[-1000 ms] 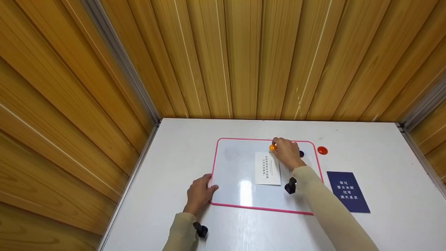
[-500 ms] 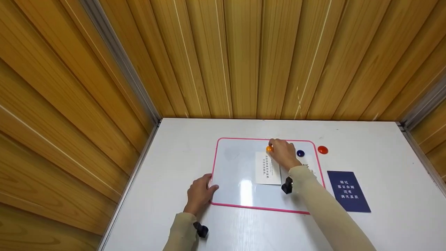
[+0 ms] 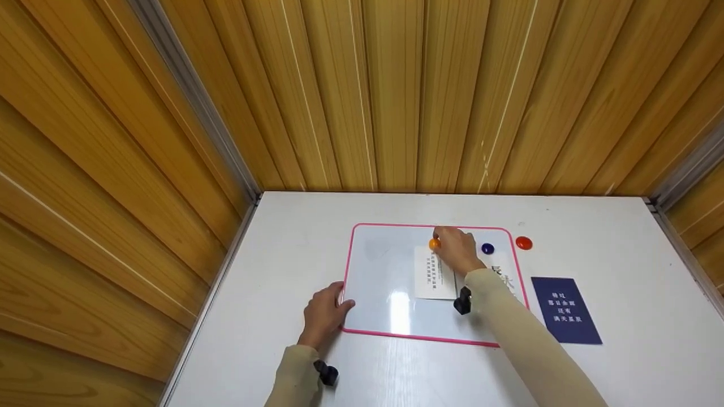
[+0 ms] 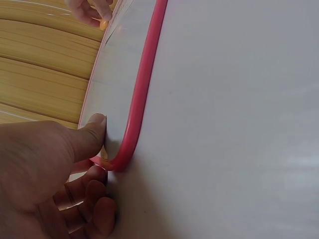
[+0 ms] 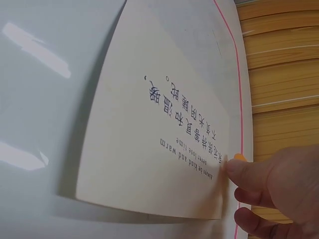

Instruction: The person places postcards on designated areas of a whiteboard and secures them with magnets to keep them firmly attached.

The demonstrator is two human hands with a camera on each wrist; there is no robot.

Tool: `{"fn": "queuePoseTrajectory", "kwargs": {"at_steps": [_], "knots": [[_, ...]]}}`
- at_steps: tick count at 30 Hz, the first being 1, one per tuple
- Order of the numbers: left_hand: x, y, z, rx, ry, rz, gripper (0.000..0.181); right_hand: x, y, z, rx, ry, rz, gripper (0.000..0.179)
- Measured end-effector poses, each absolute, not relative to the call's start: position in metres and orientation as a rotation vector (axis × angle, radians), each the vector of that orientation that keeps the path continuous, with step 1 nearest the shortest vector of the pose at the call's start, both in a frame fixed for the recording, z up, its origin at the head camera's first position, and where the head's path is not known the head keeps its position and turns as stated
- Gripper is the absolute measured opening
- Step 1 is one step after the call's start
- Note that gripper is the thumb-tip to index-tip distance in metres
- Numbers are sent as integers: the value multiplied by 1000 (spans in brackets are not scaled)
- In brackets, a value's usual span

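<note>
A pink-framed whiteboard [image 3: 373, 282] lies on the white table. My left hand [image 3: 323, 316] holds its left edge near the front corner, thumb over the pink frame [image 4: 142, 84] and fingers beside it. At the board's far side my right hand [image 3: 457, 249] pinches an orange round magnet [image 3: 434, 244] at the top end of a white printed card [image 3: 427, 277]. In the right wrist view this card [image 5: 134, 164] bows up, its near edge casting a shadow on the board. Fingers mostly cover the orange magnet [image 5: 240, 157] there.
A dark blue magnet [image 3: 487, 249] sits on the board above another card with black characters [image 3: 498, 272], which the right sleeve partly hides. Off the board's right side lie a red magnet [image 3: 524, 243] and a navy card [image 3: 567, 311]. Wood-look panels [image 3: 396, 113] rise behind the table.
My right hand has moved left and slightly nearer with the orange magnet, onto the white card's top end. The dark blue magnet has come into fuller view. My left hand stays put.
</note>
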State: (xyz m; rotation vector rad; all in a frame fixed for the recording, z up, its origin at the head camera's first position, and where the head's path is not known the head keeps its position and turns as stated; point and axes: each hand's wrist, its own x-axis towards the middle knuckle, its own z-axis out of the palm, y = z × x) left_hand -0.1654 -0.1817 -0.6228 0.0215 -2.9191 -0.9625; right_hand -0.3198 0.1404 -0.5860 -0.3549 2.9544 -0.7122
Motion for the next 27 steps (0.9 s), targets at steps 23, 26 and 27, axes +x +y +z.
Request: {"fn": "queuePoseTrajectory", "kwargs": {"at_steps": [23, 26, 27], "knots": [[-166, -181, -624, 42, -2920, -963, 49, -319, 140, -588, -383, 2945, -672, 29], [-166, -181, -624, 44, -2921, -968, 49, -319, 140, -589, -381, 2949, -657, 27], [-166, -181, -624, 47, -2923, -967, 49, -319, 140, -589, -379, 2950, -655, 27]]}}
